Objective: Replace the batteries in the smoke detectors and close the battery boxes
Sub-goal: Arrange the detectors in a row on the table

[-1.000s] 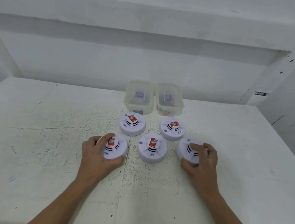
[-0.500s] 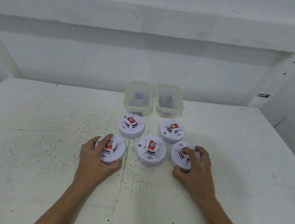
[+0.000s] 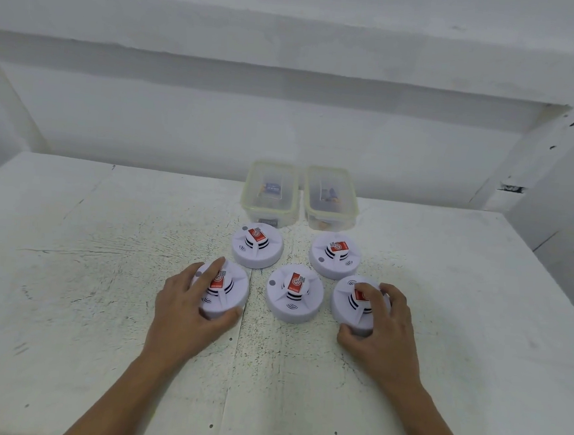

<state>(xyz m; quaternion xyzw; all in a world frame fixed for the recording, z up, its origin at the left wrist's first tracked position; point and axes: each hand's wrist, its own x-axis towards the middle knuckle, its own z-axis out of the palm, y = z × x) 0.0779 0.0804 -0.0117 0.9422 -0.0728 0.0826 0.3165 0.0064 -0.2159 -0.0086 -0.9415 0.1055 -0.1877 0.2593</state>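
Note:
Several round white smoke detectors with red labels sit on the white table [image 3: 100, 305]. My left hand [image 3: 185, 309] grips the front left detector [image 3: 229, 298], thumb at its near edge and a finger over its top. My right hand [image 3: 383, 328] grips the front right detector [image 3: 347, 301] the same way, a finger covering part of its label. Between them stands the front middle detector [image 3: 294, 293]. Behind are the back left detector [image 3: 257, 246] and the back right detector [image 3: 335, 253]. Two clear lidded boxes, the left box [image 3: 269, 192] and the right box [image 3: 331, 197], hold batteries at the back.
A white wall with a ledge rises behind the boxes. The table's right edge [image 3: 549, 272] drops off near a white post. Scuffed bare tabletop lies left of and in front of the detectors.
My right hand has slid the front right detector leftwards, closer to the middle one. My left hand has stayed on the front left detector, its finger shifting a little.

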